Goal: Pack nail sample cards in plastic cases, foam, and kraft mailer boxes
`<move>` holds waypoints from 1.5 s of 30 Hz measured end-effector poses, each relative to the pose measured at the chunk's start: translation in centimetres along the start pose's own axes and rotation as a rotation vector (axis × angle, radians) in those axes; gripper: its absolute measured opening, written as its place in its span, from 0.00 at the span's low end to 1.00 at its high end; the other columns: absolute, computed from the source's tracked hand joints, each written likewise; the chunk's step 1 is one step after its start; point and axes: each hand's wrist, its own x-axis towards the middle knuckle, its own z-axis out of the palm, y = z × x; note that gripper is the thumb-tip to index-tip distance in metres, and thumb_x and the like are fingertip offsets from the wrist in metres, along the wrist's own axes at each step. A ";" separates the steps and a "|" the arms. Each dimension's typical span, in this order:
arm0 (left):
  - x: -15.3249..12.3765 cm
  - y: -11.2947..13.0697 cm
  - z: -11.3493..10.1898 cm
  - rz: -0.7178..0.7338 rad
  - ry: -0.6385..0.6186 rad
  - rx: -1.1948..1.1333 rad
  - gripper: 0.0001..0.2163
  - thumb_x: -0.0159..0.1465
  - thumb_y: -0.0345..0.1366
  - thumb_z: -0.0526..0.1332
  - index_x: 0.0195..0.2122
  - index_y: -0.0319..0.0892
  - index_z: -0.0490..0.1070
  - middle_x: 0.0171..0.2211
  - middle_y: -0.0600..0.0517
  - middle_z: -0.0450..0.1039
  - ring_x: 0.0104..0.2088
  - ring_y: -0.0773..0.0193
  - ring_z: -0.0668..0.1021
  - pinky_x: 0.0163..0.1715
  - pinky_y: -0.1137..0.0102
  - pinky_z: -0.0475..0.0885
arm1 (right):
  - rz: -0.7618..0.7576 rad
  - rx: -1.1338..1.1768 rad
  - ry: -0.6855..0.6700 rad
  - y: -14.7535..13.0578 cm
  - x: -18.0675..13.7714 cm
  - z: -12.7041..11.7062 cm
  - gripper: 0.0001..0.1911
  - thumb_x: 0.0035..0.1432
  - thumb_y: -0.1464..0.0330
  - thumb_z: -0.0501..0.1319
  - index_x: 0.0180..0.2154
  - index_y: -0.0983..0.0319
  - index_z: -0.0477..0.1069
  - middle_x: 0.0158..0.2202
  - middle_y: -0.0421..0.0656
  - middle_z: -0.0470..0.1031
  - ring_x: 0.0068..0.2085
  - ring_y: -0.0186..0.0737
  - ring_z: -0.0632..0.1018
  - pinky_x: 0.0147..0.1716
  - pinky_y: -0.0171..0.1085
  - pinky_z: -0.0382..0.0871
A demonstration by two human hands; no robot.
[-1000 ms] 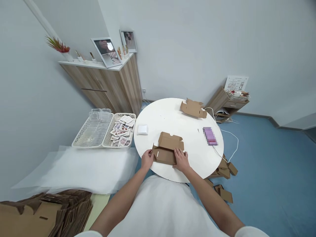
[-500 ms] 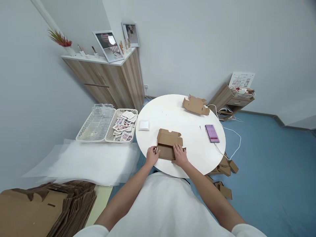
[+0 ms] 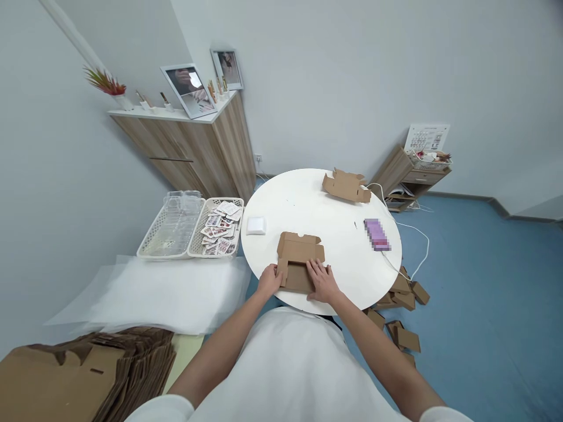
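A partly folded brown cardboard box (image 3: 301, 276) lies near the front edge of the round white table (image 3: 356, 264), its lid panel spread away from me. My left hand (image 3: 270, 281) is closed on the box's left side, thumb and fingers at the side flap. On the right side, my right hand (image 3: 323, 282) grips the folded wall, with fingers over its top and the thumb low at the front corner. A small white stack (image 3: 255, 225) lies at the table's left, and another unfolded cardboard box (image 3: 347, 186) rests at the far edge.
A blurred purple device (image 3: 377, 234) with a white cable sits on the table's right. Left are baskets of clear packs (image 3: 178, 225) and printed cards (image 3: 220, 228), white sheets (image 3: 162, 293) and flat cardboard stacks (image 3: 57, 375). Folded boxes (image 3: 407, 340) lie on the floor at right.
The left side flap, upright and edge-on before, now lies folded over the box's left side under my left hand. My right hand stays on the right side, its fingers slightly shifted.
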 end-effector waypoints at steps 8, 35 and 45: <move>0.6 -0.2 -0.8 0.002 -0.158 0.091 0.11 0.58 0.37 0.51 0.39 0.39 0.63 0.36 0.45 0.73 0.36 0.60 0.75 0.31 0.72 0.64 | -0.006 0.037 -0.049 0.3 -0.1 -1.0 0.60 0.33 0.48 0.62 0.60 0.59 0.30 0.63 0.48 0.31 0.61 0.54 0.34 0.54 0.57 0.32; 0.2 1.1 -2.7 0.270 -0.245 0.167 0.54 0.32 0.45 0.70 0.60 0.49 0.42 0.48 0.45 0.59 0.46 0.48 0.69 0.44 0.65 0.63 | 0.140 0.108 0.142 1.6 -1.3 -0.8 0.52 0.42 0.47 0.56 0.60 0.59 0.32 0.63 0.49 0.34 0.62 0.52 0.39 0.55 0.53 0.41; -0.2 1.2 -1.1 0.258 -0.228 0.138 0.52 0.34 0.48 0.69 0.59 0.47 0.43 0.47 0.44 0.62 0.47 0.48 0.69 0.42 0.65 0.63 | 0.503 0.805 0.245 3.0 -3.6 1.2 0.23 0.54 0.66 0.44 0.52 0.64 0.58 0.43 0.46 0.71 0.40 0.40 0.74 0.37 0.38 0.67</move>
